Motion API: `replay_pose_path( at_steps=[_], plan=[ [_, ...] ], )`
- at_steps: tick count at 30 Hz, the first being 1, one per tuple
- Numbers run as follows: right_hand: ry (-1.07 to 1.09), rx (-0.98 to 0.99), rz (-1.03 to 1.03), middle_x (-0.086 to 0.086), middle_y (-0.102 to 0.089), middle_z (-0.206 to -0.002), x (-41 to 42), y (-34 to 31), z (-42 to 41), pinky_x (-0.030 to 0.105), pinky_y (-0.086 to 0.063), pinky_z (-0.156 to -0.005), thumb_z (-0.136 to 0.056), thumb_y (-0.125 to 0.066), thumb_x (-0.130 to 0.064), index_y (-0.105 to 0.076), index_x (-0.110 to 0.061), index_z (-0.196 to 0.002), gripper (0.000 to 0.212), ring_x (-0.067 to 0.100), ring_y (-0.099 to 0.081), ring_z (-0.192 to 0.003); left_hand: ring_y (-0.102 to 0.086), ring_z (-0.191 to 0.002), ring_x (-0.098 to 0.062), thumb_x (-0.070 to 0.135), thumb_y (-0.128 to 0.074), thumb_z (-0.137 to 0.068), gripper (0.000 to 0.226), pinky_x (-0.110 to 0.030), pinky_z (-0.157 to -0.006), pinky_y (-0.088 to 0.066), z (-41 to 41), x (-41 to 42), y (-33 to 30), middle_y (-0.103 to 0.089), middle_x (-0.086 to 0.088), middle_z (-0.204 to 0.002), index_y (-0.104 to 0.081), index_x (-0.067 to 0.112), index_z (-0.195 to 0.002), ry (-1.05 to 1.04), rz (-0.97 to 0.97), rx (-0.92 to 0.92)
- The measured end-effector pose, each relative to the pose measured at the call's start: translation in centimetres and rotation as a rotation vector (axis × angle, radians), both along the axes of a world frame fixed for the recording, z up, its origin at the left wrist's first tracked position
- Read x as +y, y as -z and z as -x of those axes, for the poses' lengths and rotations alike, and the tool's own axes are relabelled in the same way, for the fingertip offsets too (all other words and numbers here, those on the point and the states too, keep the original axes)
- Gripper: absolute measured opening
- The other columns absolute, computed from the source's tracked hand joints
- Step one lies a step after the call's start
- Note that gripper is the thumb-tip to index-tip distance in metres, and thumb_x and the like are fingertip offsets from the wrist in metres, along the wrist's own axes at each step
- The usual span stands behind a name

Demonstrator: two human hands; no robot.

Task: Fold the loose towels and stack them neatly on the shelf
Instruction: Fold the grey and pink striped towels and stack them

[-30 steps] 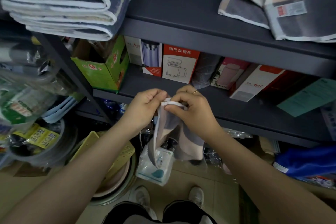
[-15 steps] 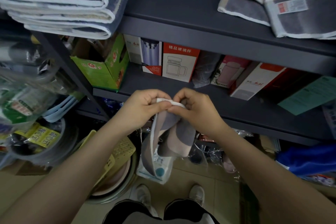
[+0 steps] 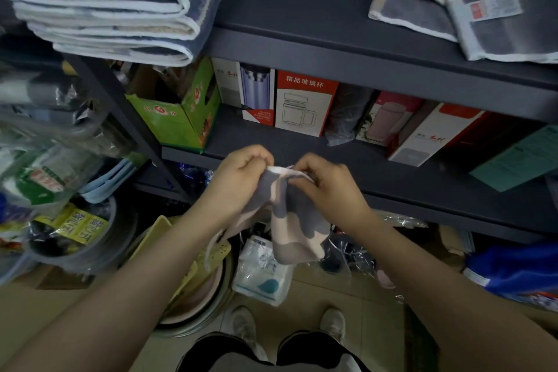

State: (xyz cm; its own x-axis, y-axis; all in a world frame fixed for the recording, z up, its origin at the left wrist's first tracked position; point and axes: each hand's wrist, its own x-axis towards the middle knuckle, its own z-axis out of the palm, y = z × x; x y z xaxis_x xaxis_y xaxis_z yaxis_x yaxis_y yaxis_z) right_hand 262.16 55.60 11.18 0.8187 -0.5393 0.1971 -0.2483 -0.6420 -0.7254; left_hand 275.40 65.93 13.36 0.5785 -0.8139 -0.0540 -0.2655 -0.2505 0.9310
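Head view, change: the hanging part of the towel (image 3: 297, 228) is now shorter and bunched higher than a second ago, when it draped longer below the hands; the hands sit slightly apart where they were knuckle to knuckle.
Head view, meaning: judged from this, the person is gathering the towel's top edge to find corners for a fold; the fold itself is not yet made.
Head view, left hand (image 3: 241, 174): fingers curled, thumb and fingertips pinching the towel's white hem at its left end.
Head view, right hand (image 3: 330, 186): fingers curled, pinching the same hem just beside the left hand's grip.
Head view, towel place: held in the air in front of the lower shelf (image 3: 392, 178), touching no shelf, its lower end dangling over clutter on the floor.
Head view, stack (image 3: 99, 6): folded towels piled on the upper shelf (image 3: 302, 3) at left.
Head view, loose towel (image 3: 471, 9): lies rumpled on the upper shelf at right, well apart from the stack, still to be folded.
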Motion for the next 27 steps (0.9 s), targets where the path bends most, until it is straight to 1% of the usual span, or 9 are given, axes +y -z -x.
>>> replay_pose_path(
  at_steps=[3,5,8,12,14,17,20,22,27],
  plan=[
    [-0.008,-0.001,-0.034,-0.013,-0.06,-0.075,0.4,0.2,-0.2,0.021,-0.038,-0.058,-0.085,-0.062,-0.012,-0.055,-0.01,-0.099,0.016,0.0,-0.052,-0.059,-0.046,-0.053,0.001,0.039,-0.068,-0.076,0.022,-0.017,-0.052,-0.034,-0.1,0.0,-0.4,-0.053,0.01,-0.059,-0.055,0.024,-0.067,0.114,-0.102,-0.132],
    [-0.066,0.061,-0.012,0.001,-0.067,-0.085,0.2,0.3,-0.2,0.034,-0.048,-0.067,-0.086,-0.06,-0.013,-0.054,-0.008,-0.107,0.022,0.019,-0.064,-0.075,-0.05,-0.056,0.009,0.048,-0.078,-0.06,0.031,-0.009,-0.048,-0.034,-0.4,0.0,-0.6,-0.055,0.015,-0.06,-0.059,0.027,-0.073,0.215,-0.234,-0.299],
    [-0.177,0.135,0.119,0.013,-0.067,-0.097,-0.1,0.9,-0.1,0.035,-0.046,-0.078,-0.088,-0.059,-0.013,-0.063,-0.002,-0.104,0.019,0.027,-0.062,-0.088,-0.052,-0.054,0.012,0.031,-0.079,-0.066,0.013,-0.007,-0.046,-0.034,-0.7,-0.2,-0.7,-0.06,0.015,-0.059,-0.067,0.029,-0.068,0.283,-0.325,-0.388],
    [-0.202,0.161,0.024,0.002,-0.063,-0.078,-0.6,1.7,0.1,0.014,-0.033,-0.063,-0.081,-0.067,-0.009,-0.064,-0.005,-0.091,0.012,0.007,-0.051,-0.069,-0.055,-0.058,0.002,0.014,-0.073,-0.074,0.015,-0.01,-0.051,-0.035,-0.9,0.2,-0.4,-0.066,0.008,-0.063,-0.069,0.026,-0.066,0.231,-0.196,-0.328],
    [-0.184,0.198,-0.032,-0.004,-0.054,-0.07,-1.0,1.9,0.1,0.016,-0.032,-0.056,-0.079,-0.068,-0.012,-0.06,-0.007,-0.085,0.011,0.007,-0.046,-0.062,-0.055,-0.06,0.0,0.008,-0.071,-0.076,0.015,-0.011,-0.054,-0.037,-0.8,0.4,-0.2,-0.068,0.002,-0.067,-0.069,0.021,-0.069,0.148,-0.095,-0.326],
    [-0.248,0.328,-0.007,0.013,-0.059,-0.08,-1.4,3.2,0.7,0.029,-0.035,-0.063,-0.083,-0.065,-0.013,-0.057,0.003,-0.085,0.018,0.022,-0.052,-0.07,-0.054,-0.066,-0.006,0.003,-0.067,-0.077,0.01,-0.017,-0.058,-0.04,-1.4,0.5,-0.4,-0.068,-0.002,-0.072,-0.07,0.012,-0.08,-0.062,0.076,-0.529],
    [-0.31,0.47,-0.049,0.021,-0.06,-0.088,-1.0,4.7,1.7,0.036,-0.036,-0.067,-0.085,-0.06,-0.01,-0.055,0.005,-0.09,0.017,0.03,-0.056,-0.081,-0.056,-0.07,-0.005,0.0,-0.066,-0.077,0.012,-0.007,-0.061,-0.038,-1.9,0.6,-0.2,-0.066,0.004,-0.075,-0.07,0.009,-0.084,-0.141,0.196,-0.601],
    [-0.291,0.53,-0.048,0.021,-0.06,-0.093,-1.0,5.3,2.1,0.037,-0.038,-0.069,-0.083,-0.057,-0.007,-0.055,0.005,-0.095,0.017,0.031,-0.057,-0.085,-0.056,-0.07,-0.001,0.001,-0.065,-0.079,0.012,-0.003,-0.062,-0.036,-1.8,0.6,0.6,-0.065,0.01,-0.075,-0.07,0.011,-0.084,-0.176,0.197,-0.571],
    [-0.207,0.64,-0.099,0.009,-0.065,-0.109,-2.9,5.6,3.7,0.031,-0.043,-0.079,-0.083,-0.063,-0.015,-0.059,-0.008,-0.109,0.027,0.023,-0.06,-0.098,-0.052,-0.062,0.016,0.01,-0.063,-0.083,0.007,-0.001,-0.061,-0.035,-4.0,0.6,3.2,-0.057,0.021,-0.071,-0.066,0.016,-0.082,-0.514,0.211,-0.225]
  ],
)
